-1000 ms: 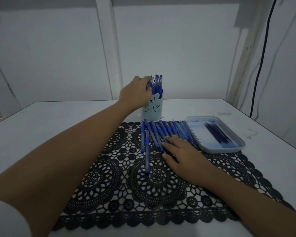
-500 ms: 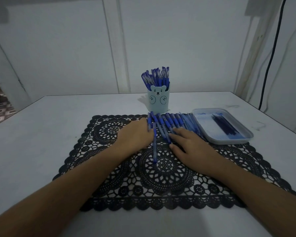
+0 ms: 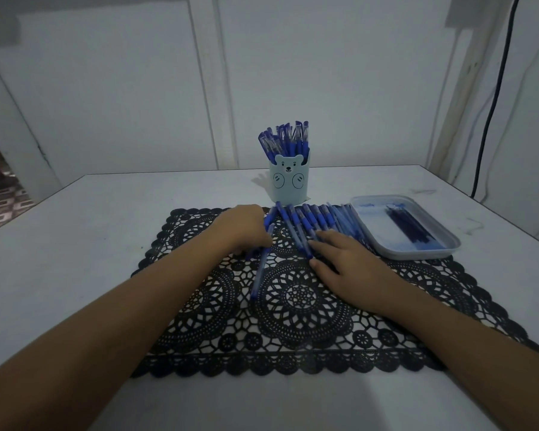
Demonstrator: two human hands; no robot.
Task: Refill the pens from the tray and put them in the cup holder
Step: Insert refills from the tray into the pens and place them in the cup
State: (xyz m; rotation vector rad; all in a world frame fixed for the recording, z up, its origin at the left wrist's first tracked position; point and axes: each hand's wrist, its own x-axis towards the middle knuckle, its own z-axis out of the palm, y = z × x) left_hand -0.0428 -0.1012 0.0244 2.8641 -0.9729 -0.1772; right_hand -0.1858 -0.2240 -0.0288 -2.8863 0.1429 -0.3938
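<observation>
A light blue bear-face cup holder (image 3: pixel 288 182) stands behind the mat with several blue pens (image 3: pixel 285 141) upright in it. More blue pens lie in a row (image 3: pixel 316 219) on the black lace mat (image 3: pixel 293 325). My left hand (image 3: pixel 241 228) curls its fingers around the leftmost pen (image 3: pixel 260 269), which slants down toward me. My right hand (image 3: pixel 343 259) rests flat with straight fingers on the near ends of the row. A pale tray (image 3: pixel 417 255) to the right holds dark refills (image 3: pixel 409 227).
The white table (image 3: pixel 75 259) ends at a wall just behind the cup holder. A black cable (image 3: pixel 492 98) hangs down the wall at the right. A doorway opening shows at the far left edge.
My left hand came back from the cup holder to the row of pens and took hold of the leftmost pen, which now slants. My right hand stayed on the row.
</observation>
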